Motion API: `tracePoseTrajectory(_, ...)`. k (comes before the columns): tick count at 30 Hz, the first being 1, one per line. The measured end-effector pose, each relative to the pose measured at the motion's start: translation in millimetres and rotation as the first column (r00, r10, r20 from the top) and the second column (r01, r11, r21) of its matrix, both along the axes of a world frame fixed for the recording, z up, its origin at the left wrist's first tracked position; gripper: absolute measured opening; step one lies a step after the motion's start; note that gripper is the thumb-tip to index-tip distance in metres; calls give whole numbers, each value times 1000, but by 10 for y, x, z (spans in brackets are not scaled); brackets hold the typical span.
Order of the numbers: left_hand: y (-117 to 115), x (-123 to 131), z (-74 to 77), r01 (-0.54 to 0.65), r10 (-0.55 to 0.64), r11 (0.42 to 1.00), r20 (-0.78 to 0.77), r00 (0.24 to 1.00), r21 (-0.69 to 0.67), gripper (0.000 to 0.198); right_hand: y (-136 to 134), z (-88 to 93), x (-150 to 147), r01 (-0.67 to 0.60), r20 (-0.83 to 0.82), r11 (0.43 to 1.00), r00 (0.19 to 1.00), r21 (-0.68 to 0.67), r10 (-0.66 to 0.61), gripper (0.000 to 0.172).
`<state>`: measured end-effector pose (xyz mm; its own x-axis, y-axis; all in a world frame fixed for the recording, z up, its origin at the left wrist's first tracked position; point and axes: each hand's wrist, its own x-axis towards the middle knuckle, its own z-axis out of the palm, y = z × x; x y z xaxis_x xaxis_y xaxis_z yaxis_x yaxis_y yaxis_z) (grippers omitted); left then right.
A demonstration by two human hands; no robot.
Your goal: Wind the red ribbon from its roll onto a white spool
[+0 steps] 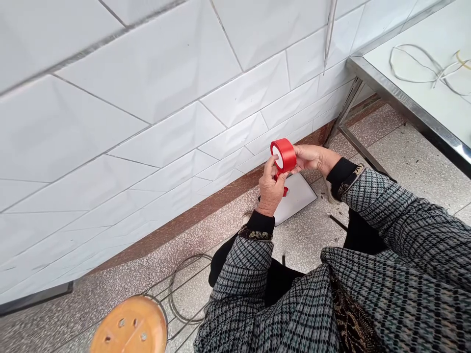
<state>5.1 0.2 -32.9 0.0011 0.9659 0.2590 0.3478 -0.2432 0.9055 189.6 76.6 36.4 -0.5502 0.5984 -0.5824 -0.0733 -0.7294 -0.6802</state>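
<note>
Between my hands is a roll of shiny red ribbon [286,154] wound on a white core. My left hand [271,189] grips it from the near left side, one finger at the core's centre and the thumb below. My right hand [312,158] holds the roll's right side, its fingertips partly hidden behind the ribbon. A short bit of loose red ribbon hangs under the roll by my left thumb. Beneath my hands a flat white board [294,198] with a dark edge lies on the floor.
A white-topped metal-framed table [382,73] stands at right, with loose white cable [419,78] on it. White tiled wall [176,132] runs along the left. A round orange stool seat [128,326] and a metal wire rack [184,294] are at lower left on the speckled floor.
</note>
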Motion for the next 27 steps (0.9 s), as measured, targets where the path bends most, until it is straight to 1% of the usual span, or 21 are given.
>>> tracePoseTrajectory(2,8,-15,-7,17,-16,1000,10,1000,-10,51,-7,-16,-1,10,-1,1000,1000,-4,-10,31)
tracePoseTrajectory(4,14,-23,10,33,-31,999,60,998,-27,50,-23,-7,-3,9,-6,1000,1000,-13,-9,30)
tracePoseTrajectory(7,16,-16,68,95,-76,992,205,976,-85,50,-52,47,-12,-21,-13,999,1000,-29,20,28)
tracePoseTrajectory(10,16,-7,148,193,-122,968,367,922,-161,59,-73,120,-15,-60,1,998,998,-24,60,27)
tracePoseTrajectory(13,23,-24,222,277,-139,933,480,866,-231,65,-77,173,6,-93,44,995,995,38,92,25)
tracePoseTrajectory(16,34,-76,284,360,-143,890,579,803,-279,68,-68,193,57,-110,113,976,990,190,89,23)
tracePoseTrajectory(18,37,-117,327,412,-145,860,629,764,-302,67,-58,191,91,-128,165,935,983,332,76,22)
tracePoseTrajectory(19,36,-134,348,433,-146,846,646,749,-311,66,-52,185,102,-147,203,903,977,404,68,22)
tracePoseTrajectory(21,29,-144,385,456,-139,827,666,733,-329,62,-40,168,107,-201,318,821,948,534,25,19)
tracePoseTrajectory(22,23,-135,398,446,-124,829,668,734,-336,60,-33,157,100,-232,389,776,921,586,-19,16)
tracePoseTrajectory(24,7,-88,409,376,-65,859,655,753,-347,57,-18,136,72,-268,513,705,844,657,-157,12)
tracePoseTrajectory(25,-3,-54,407,322,-24,880,644,765,-349,55,-10,128,55,-263,551,689,800,675,-235,14)
tracePoseTrajectory(26,-14,-16,400,264,16,900,632,775,-348,53,-2,124,39,-241,571,692,766,681,-295,16)
tracePoseTrajectory(27,-25,20,389,216,51,914,626,778,-343,51,5,124,24,-194,570,715,751,672,-333,17)
